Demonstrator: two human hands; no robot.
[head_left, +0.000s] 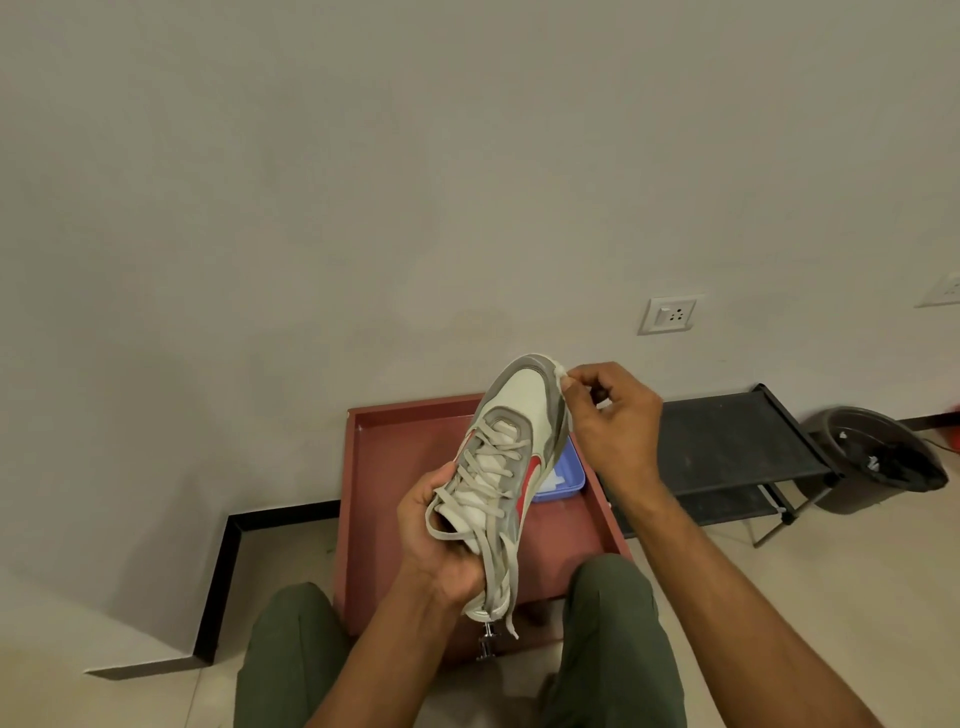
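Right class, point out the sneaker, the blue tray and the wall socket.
sneaker (524, 392): head view, on its pale toe cap.
blue tray (570, 470): head view, on its right wall.
wall socket (667, 315): head view, on its white faceplate.

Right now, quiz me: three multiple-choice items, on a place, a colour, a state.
1. The blue tub lies: A in the red tray; B on a chair; C on a windowsill.
2. The stripe on the shoe is: A green; B red; C black.
3. The right hand: A hangs idle; B pinches a white wad at the shoe's toe; C pulls a lace.
Answers: A, tray walls surround it; B, red shows beside the laces; B, fingers hold the wad there.
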